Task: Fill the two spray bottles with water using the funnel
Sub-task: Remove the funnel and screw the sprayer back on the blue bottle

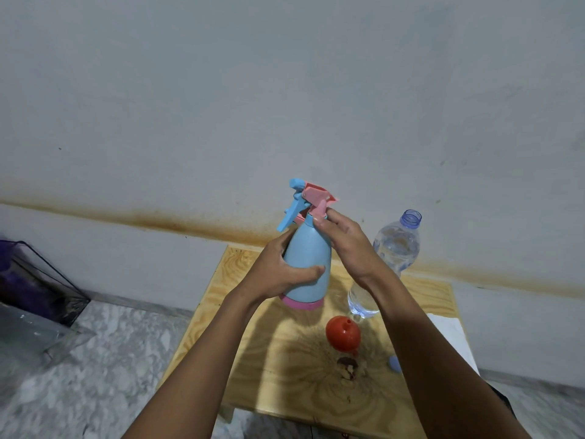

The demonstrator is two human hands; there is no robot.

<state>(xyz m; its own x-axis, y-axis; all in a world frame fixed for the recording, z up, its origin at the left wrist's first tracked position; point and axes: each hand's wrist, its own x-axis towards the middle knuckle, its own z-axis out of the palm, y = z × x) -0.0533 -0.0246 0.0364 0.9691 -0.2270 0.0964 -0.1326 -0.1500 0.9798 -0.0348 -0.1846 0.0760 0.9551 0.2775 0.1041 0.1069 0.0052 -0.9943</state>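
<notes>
A light-blue spray bottle (pixel 308 248) with a pink base and a pink-and-blue trigger head is held up above the wooden table (pixel 253 353). My left hand (pixel 278 270) grips its body from the left. My right hand (pixel 342 239) pinches the collar just under the spray head. A red funnel (pixel 343 334) lies spout-up on the table below. A clear water bottle (pixel 395 245), uncapped and partly filled, stands behind my right wrist. Only one spray bottle is in view.
A small blue cap (pixel 395 364) lies on the table beside my right forearm. A white sheet (pixel 449 337) sits at the table's right edge. A clear box (pixel 41 280) with dark contents stands on the marble floor at left. The wall is close behind.
</notes>
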